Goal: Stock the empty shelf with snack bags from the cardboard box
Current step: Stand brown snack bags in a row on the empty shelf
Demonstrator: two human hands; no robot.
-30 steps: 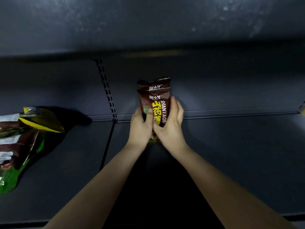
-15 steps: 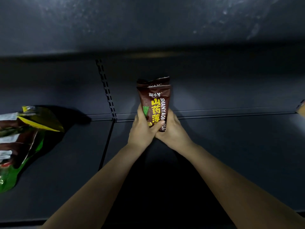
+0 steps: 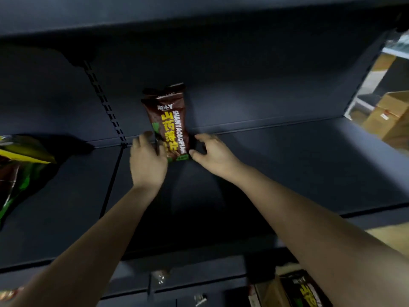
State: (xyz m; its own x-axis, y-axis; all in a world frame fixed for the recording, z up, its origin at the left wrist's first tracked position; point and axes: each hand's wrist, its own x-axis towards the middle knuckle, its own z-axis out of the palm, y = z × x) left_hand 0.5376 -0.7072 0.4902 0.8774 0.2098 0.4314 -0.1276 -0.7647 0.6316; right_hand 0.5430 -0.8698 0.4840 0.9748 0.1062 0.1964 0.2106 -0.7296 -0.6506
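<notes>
A brown snack bag (image 3: 169, 120) with yellow lettering stands upright at the back of the dark shelf (image 3: 287, 169), leaning on the rear panel. My left hand (image 3: 147, 162) is at its lower left, thumb over the bag's bottom corner and fingers behind its edge. My right hand (image 3: 212, 152) is just right of the bag's base, fingers curled and apart, with a small gap to the bag. The cardboard box (image 3: 271, 292) shows at the bottom right below the shelf, with more snack bags (image 3: 307, 291) inside.
Green and yellow snack bags (image 3: 20, 167) lie on the shelf's far left, past a slotted upright (image 3: 106, 107). Another shelf board hangs overhead. Brown cartons (image 3: 391, 116) stand beyond the shelf's right end. Bare shelf stretches right of the bag.
The bag went from held in both hands to standing on the shelf. My right hand has let go and moved right; my left has slid to its lower left. The view shifted.
</notes>
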